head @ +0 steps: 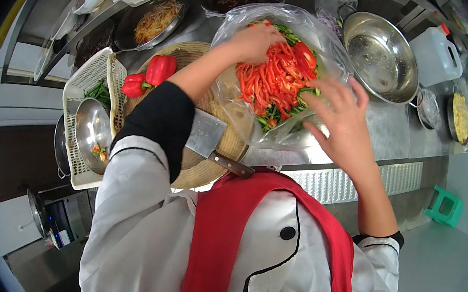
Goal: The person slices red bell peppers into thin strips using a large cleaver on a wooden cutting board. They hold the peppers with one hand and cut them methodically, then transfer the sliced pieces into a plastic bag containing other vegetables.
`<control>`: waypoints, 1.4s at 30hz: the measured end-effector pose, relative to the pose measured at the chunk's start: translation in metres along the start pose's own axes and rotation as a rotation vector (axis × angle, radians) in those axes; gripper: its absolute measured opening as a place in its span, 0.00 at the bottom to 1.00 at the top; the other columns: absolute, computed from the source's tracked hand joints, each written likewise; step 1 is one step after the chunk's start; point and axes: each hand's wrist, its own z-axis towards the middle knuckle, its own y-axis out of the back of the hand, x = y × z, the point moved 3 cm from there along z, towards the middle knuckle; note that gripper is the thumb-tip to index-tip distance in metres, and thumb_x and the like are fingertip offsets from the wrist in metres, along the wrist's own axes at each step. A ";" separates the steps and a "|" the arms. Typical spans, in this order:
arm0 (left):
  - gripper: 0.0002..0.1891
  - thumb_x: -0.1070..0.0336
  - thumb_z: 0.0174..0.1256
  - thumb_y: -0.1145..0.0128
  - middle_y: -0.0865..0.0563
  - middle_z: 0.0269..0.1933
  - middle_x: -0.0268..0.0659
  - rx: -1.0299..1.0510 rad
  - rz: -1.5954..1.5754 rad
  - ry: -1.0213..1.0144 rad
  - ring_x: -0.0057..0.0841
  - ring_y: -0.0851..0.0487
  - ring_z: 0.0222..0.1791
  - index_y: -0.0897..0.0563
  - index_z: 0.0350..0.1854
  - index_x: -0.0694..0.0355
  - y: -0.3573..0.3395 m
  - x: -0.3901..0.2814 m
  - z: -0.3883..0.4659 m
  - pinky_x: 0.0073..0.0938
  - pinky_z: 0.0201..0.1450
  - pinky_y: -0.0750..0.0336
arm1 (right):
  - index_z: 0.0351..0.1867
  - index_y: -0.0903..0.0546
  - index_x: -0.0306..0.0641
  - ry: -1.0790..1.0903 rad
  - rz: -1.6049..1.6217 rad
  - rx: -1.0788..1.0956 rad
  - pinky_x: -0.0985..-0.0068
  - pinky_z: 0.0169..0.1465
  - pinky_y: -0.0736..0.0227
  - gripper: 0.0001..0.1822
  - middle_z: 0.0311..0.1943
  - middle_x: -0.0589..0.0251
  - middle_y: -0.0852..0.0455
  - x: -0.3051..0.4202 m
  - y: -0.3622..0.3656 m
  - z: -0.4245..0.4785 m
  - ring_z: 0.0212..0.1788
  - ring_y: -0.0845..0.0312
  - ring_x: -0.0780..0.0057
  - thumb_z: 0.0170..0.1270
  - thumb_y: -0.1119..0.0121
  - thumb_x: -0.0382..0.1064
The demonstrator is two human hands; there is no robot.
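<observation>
A large clear plastic bag (294, 15) lies spread wide, full of sliced red pepper strips (271, 74) over cut green pepper (268, 126). My left hand (257, 44) reaches over the bag's far left side, fingers down at the strips; whether they grip any is hidden. At the bag's right side is my right hand (340, 117), blurred, its fingers spread with nothing visible in them. Below my left forearm, a cleaver (205, 136) with a wooden handle rests on a round chopping board (193, 171). Two whole red peppers (161, 70) sit near the board's left edge.
Left of the board, a white plastic basket (88, 64) holds a steel bowl (91, 128) and green peppers (99, 93). Pans stand behind, one with shredded food (157, 20). A large steel basin (379, 54) and a white jug (435, 57) stand right. A green stool (445, 207) is on the floor.
</observation>
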 end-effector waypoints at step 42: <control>0.12 0.74 0.60 0.38 0.16 0.54 0.45 -0.892 -0.301 0.566 0.46 0.18 0.55 0.15 0.46 0.63 -0.020 -0.023 -0.322 0.39 0.59 0.25 | 0.47 0.21 0.37 0.195 0.238 0.302 0.61 0.52 0.26 0.16 0.43 0.54 0.19 0.136 -0.121 0.007 0.49 0.22 0.53 0.58 0.33 0.37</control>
